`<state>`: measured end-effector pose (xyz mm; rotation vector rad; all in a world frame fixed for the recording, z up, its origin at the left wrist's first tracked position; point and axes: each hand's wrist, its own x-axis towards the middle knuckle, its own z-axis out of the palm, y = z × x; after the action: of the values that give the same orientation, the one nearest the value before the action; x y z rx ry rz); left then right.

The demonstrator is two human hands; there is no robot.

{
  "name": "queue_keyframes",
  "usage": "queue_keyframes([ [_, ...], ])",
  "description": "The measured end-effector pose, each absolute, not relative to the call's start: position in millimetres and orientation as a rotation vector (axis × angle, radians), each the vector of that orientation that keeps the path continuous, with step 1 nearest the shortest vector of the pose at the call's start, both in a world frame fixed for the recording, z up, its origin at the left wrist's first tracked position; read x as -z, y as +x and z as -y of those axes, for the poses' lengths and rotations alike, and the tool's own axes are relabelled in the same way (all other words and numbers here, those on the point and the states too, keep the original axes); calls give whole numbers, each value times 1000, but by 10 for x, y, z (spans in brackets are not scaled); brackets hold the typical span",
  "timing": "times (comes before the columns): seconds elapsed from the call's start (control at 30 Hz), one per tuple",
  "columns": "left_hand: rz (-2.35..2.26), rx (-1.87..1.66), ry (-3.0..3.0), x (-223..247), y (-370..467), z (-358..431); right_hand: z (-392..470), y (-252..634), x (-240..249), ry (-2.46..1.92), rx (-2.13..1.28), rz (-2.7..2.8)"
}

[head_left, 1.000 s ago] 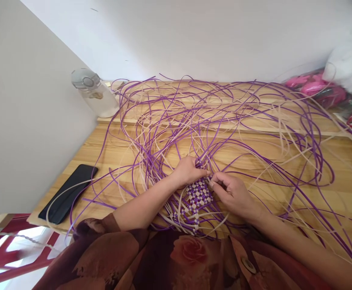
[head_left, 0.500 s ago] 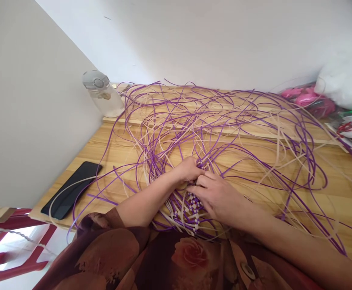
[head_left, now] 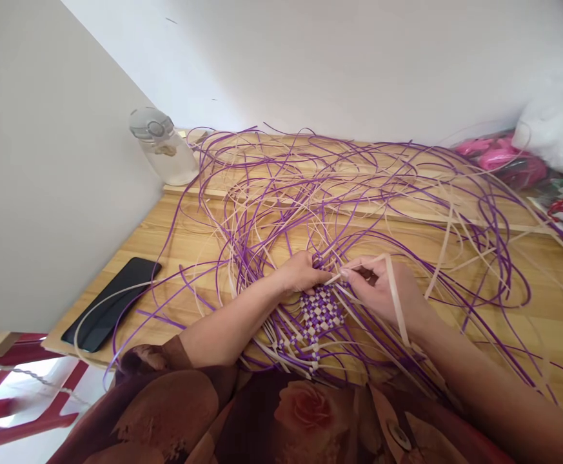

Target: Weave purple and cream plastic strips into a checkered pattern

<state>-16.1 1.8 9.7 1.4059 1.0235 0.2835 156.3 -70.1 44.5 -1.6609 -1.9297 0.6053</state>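
Observation:
A checkered woven piece [head_left: 320, 309] of purple and cream strips lies on the wooden table in front of me, near its front edge. My left hand [head_left: 303, 274] is closed on the upper left edge of the weave, thumb pointing right. To its right, my right hand [head_left: 380, 283] pinches a cream strip [head_left: 396, 299] close to the weave's upper edge; the strip's loose length loops over the back of that hand. Long purple and cream strips [head_left: 281, 193] fan out from the piece, mostly toward the back of the table.
A black phone [head_left: 111, 303] lies at the left edge, under a stray strip. Behind it stands a clear bottle [head_left: 165, 148] with a grey lid. Pink material in plastic [head_left: 501, 158] and a white bag [head_left: 554, 132] sit at the back right. A red stool [head_left: 24, 399] is below left.
My right hand has moved right, off the weave, and now pinches a cream strip, uncovering the checkered pattern. My left hand stays at nearly the same spot.

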Motion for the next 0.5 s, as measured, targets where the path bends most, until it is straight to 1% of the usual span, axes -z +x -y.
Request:
queue_keyframes([
  [0.07, -996, -268, 1374, -95, -159, -27, 631, 1683, -396, -1824, -704, 1821],
  [0.13, -978, -262, 1346, -92, -159, -43, 600, 1732, -333, -1877, -776, 1774],
  [0.27, -922, -263, 1361, -87, -171, -58, 605, 1672, -193, -1873, -805, 1729],
  [0.33, -883, -276, 1379, -76, -178, -54, 573, 1670, -157, -1829, -915, 1667],
  [0.4, -882, -297, 1378, -55, -180, -49, 474, 1778, -201, -1816, -1044, 1502],
  [0.43, -897, -308, 1371, -42, -178, -47, 398, 1886, -268, -1823, -1053, 1418],
  [0.5, -919, -315, 1351, -18, -172, -48, 213, 2196, -499, -1854, -914, 1301],
])
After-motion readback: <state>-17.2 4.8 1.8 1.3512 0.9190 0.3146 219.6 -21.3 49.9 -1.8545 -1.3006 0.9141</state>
